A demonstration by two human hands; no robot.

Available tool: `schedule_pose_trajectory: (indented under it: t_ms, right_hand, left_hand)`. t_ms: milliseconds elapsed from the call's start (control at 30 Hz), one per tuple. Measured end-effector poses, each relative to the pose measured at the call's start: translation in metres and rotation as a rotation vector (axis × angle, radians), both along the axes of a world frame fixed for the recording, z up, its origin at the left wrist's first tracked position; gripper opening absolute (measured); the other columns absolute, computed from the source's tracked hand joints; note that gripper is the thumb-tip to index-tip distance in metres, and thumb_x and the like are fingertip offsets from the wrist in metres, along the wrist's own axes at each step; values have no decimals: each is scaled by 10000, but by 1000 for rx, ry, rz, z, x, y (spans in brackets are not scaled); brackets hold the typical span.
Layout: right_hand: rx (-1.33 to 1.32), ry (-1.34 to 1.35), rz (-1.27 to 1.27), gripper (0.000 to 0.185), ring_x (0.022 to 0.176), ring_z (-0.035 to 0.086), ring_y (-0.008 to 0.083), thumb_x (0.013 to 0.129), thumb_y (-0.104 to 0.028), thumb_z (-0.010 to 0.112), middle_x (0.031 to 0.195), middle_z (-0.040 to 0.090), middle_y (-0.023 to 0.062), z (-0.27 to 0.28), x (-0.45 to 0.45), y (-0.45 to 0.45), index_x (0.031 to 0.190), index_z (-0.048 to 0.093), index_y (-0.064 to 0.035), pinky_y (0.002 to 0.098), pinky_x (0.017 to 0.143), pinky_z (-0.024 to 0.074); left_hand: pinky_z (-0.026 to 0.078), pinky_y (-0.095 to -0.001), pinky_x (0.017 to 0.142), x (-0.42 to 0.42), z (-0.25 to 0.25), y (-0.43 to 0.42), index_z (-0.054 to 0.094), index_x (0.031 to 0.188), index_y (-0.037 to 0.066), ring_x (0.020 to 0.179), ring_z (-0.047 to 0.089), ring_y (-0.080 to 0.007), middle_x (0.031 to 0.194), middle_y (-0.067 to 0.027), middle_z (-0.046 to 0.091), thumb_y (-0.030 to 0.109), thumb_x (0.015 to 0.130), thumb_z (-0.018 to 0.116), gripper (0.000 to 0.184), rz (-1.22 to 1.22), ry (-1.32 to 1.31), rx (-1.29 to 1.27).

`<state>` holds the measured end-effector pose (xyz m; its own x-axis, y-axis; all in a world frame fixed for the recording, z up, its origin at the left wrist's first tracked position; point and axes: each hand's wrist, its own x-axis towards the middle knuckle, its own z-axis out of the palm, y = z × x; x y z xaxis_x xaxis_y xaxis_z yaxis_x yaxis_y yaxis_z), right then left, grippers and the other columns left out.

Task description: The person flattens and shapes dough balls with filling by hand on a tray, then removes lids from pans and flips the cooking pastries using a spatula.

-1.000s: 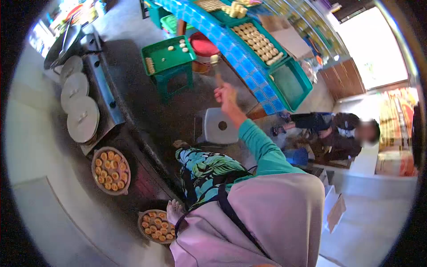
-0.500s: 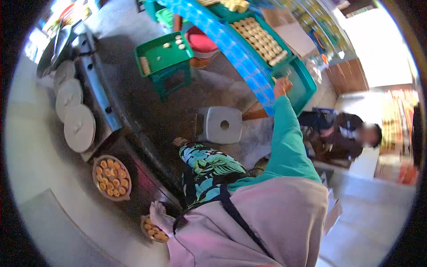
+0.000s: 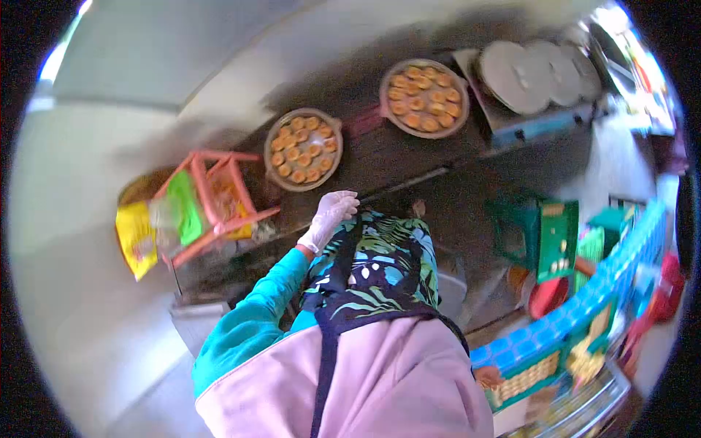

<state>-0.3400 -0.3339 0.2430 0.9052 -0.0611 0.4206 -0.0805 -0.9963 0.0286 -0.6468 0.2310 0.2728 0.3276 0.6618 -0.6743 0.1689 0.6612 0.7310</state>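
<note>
My left hand point(image 3: 332, 216), in a thin whitish glove, is at the front edge of the dark counter point(image 3: 359, 166). Its fingers stretch out to the right and I see nothing in them. Just beyond it stands a round pan point(image 3: 276, 174) of golden round pastries point(image 3: 299, 152). Farther right on the counter is a second round pan point(image 3: 461, 125) of similar pastries point(image 3: 425, 98). My right hand point(image 3: 488, 376) shows only as a small blurred patch by the tray of pale dough pieces point(image 3: 527, 381); its fingers cannot be made out.
A pink plastic rack point(image 3: 228, 191) with yellow and green packets point(image 3: 137, 237) stands at the counter's left end. Several round lids point(image 3: 515, 77) lie on the stove point(image 3: 544, 124) at right. A blue-tiled ledge point(image 3: 562, 315), a green tray point(image 3: 556, 241) and a red basin point(image 3: 548, 296) are at lower right.
My view has swung from the tiled ledge round to the counter and pans. My left hand has come away from over the nearer pan to the counter's edge. My right arm is now mostly out of sight.
</note>
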Motion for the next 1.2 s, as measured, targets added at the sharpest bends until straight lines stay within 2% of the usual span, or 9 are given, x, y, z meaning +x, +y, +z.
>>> schedule_pose_trajectory:
  t_ms: [233, 533, 633, 667, 800, 900, 1033, 1100, 1200]
  right_hand:
    - [514, 502, 1128, 330, 979, 592, 317, 839, -108, 619, 1043, 650, 189, -69, 75, 342, 1148, 631, 5, 391, 890, 463]
    - [569, 857, 2133, 170, 810, 626, 240, 858, -54, 622, 879, 652, 114, 89, -100, 691, 1012, 671, -1, 327, 755, 492]
    - [779, 1302, 2077, 119, 690, 603, 174, 858, -77, 653, 753, 622, 97, 119, -152, 704, 941, 680, 4, 269, 679, 481]
    - [801, 1158, 2185, 115, 603, 534, 130, 859, -105, 676, 647, 566, 87, 131, -168, 698, 849, 668, 9, 261, 603, 447]
    - [555, 1139, 2292, 176, 538, 453, 144, 860, -121, 676, 620, 546, 94, 111, -201, 667, 760, 620, 13, 323, 520, 392]
    - [477, 1123, 2399, 167, 589, 480, 66, 878, -144, 665, 619, 545, 14, 96, -186, 648, 839, 669, 18, 248, 545, 401]
    - [362, 1140, 2154, 175, 605, 587, 193, 858, -145, 672, 681, 608, 113, 64, -137, 622, 795, 634, 13, 312, 593, 456]
    - [310, 1310, 1955, 202, 662, 630, 234, 860, -193, 663, 720, 637, 123, 42, -91, 611, 806, 644, 1, 319, 644, 483]
    - [201, 1143, 1838, 194, 663, 627, 258, 838, -214, 655, 720, 636, 135, 52, -40, 581, 812, 657, -23, 348, 651, 487]
  left_hand:
    - [495, -228, 643, -42, -17, -52, 573, 1152, -30, 756, 606, -113, 934, -69, 663, 170, 913, 578, 312, 411, -49, 26]
    - [510, -213, 585, -80, -4, -128, 639, 1085, 11, 709, 635, -109, 932, -80, 691, 155, 907, 565, 240, 1032, 23, 101]
    - [496, -200, 555, -80, 10, -154, 637, 1080, -1, 673, 619, -103, 867, -61, 682, 119, 903, 573, 224, 1269, -6, 195]
    - [491, -204, 553, -83, 6, -161, 640, 1074, 2, 664, 609, -94, 863, -43, 674, 122, 900, 582, 220, 1301, 67, 274]
    - [466, -457, 646, -176, 63, -146, 518, 849, 38, 745, 562, -416, 751, -197, 584, 138, 876, 527, 104, 821, 1322, 745]
    - [453, -505, 828, -290, 42, -131, 481, 1226, 5, 1063, 509, -426, 1161, -285, 519, 208, 881, 559, 407, 640, 1976, 828]
    - [390, -513, 997, -395, 59, -95, 372, 1360, -17, 1234, 415, -449, 1332, -335, 405, 287, 791, 674, 712, 448, 2083, 263]
    - [451, -507, 936, -418, 67, -92, 364, 1361, -16, 1223, 466, -381, 1333, -245, 460, 329, 727, 722, 805, 245, 1977, 171]
    - [473, -496, 894, -421, 75, -88, 590, 1162, 46, 1099, 580, -372, 1176, -200, 608, 386, 801, 650, 500, 360, 1731, 26]
